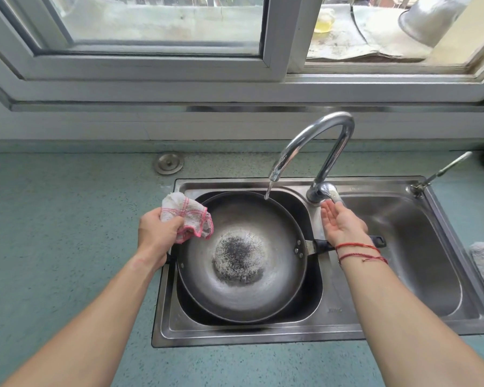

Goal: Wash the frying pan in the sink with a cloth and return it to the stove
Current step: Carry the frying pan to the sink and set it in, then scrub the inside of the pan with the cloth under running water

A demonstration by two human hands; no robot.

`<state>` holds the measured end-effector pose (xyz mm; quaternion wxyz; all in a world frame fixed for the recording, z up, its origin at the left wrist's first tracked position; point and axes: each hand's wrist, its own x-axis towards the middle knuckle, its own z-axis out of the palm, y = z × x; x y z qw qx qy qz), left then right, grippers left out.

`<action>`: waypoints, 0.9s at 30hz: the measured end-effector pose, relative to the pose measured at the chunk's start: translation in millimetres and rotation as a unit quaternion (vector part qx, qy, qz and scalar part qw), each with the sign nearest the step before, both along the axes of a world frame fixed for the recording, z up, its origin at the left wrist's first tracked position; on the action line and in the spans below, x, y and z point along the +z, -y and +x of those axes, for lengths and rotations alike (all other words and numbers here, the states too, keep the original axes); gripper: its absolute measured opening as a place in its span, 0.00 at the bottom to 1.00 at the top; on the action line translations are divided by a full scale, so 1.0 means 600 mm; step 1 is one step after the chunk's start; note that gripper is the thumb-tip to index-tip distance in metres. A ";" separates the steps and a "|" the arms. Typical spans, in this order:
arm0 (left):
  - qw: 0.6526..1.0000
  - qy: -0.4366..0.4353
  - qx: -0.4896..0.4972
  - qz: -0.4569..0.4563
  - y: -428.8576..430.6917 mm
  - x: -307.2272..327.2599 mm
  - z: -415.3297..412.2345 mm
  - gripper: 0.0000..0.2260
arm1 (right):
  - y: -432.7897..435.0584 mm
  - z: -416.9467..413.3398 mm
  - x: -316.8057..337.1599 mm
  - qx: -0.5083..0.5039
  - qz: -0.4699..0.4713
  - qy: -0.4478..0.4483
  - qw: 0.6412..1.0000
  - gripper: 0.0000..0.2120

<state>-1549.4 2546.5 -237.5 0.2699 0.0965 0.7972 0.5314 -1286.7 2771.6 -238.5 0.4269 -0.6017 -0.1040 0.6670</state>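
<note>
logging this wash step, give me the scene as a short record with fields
pan: frying pan sits in the left basin of the sink, dark burnt patch at its centre
water: thin stream runs from the faucet onto the pan's far rim
left hand: left hand grips a pink-checked cloth at the pan's left rim
right hand: right hand open, fingers at the faucet lever
stove: not in view
</note>
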 end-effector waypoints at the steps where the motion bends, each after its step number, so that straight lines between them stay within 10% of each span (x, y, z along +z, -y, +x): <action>1: 1.000 0.001 0.001 0.000 0.000 0.000 0.001 0.07 | -0.001 0.000 -0.001 0.002 0.001 0.002 1.000 0.05; 15: 0.999 0.033 -0.016 0.004 -0.001 -0.010 0.009 0.07 | 0.006 0.000 -0.010 0.036 0.008 0.032 0.999 0.09; 27: 0.976 0.155 -0.137 0.062 0.003 -0.011 0.089 0.16 | 0.216 -0.082 -0.037 0.427 0.022 0.062 0.902 0.16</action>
